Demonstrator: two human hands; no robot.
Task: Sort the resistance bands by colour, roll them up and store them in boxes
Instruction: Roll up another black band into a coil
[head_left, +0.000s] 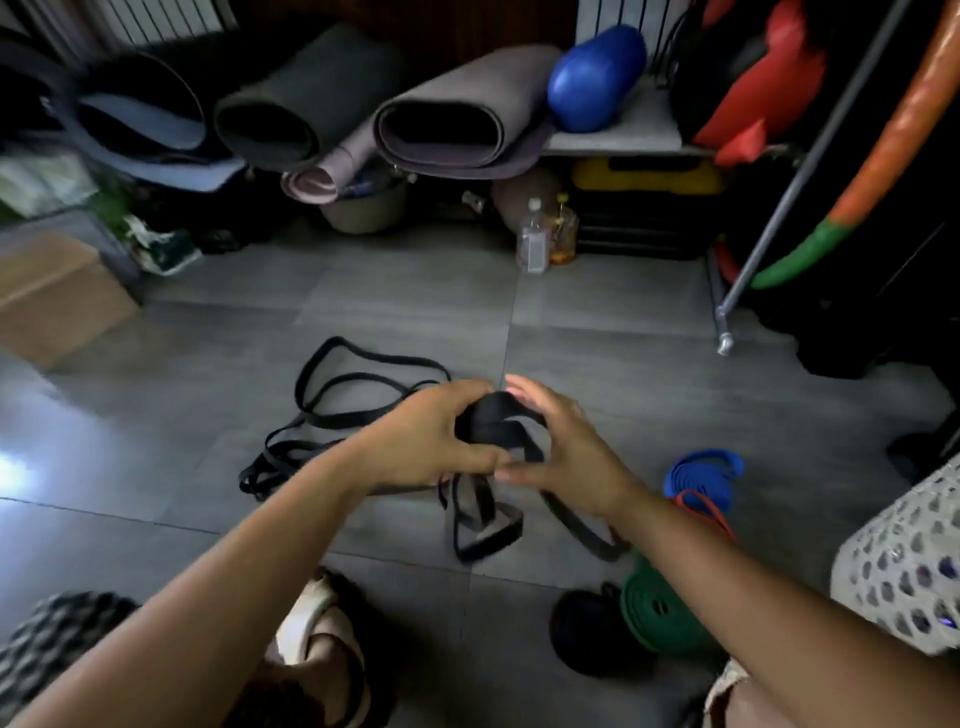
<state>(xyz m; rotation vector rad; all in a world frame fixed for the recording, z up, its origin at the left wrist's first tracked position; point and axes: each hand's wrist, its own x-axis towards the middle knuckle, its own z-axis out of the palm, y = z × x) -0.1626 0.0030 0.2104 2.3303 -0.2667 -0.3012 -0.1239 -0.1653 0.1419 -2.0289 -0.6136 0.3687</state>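
Both hands are up over the grey tile floor (597, 332) working one black band (498, 421): the left hand (431, 436) has its fingers curled tight round the rolled part, and the right hand (566, 447) is cupped round the other side with its thumb tucked under. The rest of that band hangs down in loops, touching the floor. More loose black bands (337, 405) are sprawled just beyond, and a blue band (701, 470), an orange band (701, 506) and a green roll (660, 613) sit off to the right near a white holey basket (904, 571).

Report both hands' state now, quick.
Left hand: grips the rolled part of the black band.
Right hand: curled round the same roll, fingers over the top, thumb below.
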